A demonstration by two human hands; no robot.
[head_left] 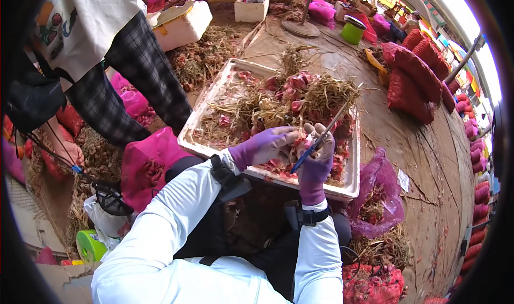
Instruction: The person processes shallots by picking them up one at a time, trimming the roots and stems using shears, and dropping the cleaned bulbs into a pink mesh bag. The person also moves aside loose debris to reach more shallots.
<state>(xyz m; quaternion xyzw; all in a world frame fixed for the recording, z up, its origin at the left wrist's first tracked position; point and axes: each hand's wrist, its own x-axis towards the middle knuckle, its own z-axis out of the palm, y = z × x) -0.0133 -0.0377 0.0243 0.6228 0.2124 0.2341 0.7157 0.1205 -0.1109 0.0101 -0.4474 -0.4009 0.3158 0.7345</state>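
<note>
My left hand (267,145), in a purple and pale glove, is closed at the near side of a white foam tray (257,174). Its fingers meet around a reddish-skinned bulb (300,145), probably garlic, partly hidden by the gloves. My right hand (318,156), gloved the same way, is closed on a blue-handled blade (307,158) whose metal end points up and right. Whether it is a knife or scissors does not show clearly. Inside the tray, beyond my hands, lies a heap of bulbs with dry straw-like stalks (329,96), among loose skins.
A person in checked trousers (142,55) stands at the left, close to the tray. Pink mesh bags (152,162) and a purple bag (377,197) flank my legs. Full red sacks (415,84) lie at the right. A pole base (301,28) stands beyond the tray.
</note>
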